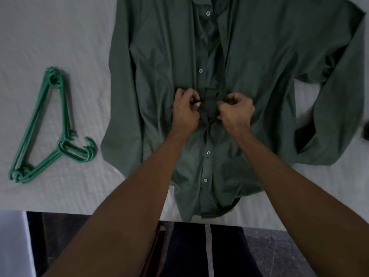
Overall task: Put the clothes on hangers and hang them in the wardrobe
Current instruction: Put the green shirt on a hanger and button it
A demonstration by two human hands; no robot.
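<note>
A dark green long-sleeved button shirt (159,62) lies spread face up on a white bed, collar at the far side, hem toward me. Its upper front is open and the lower buttons are fastened. My left hand (185,110) pinches the left edge of the placket at mid-chest. Opposite it, my right hand (235,110) pinches the right edge, fingers curled into the fabric. A stack of green plastic hangers (42,128) lies on the bed left of the shirt, apart from both hands.
The white bed cover (50,37) fills the surface around the shirt. The bed's front edge runs across the bottom, with dark floor (279,252) below it. A dark object (366,130) shows at the right border.
</note>
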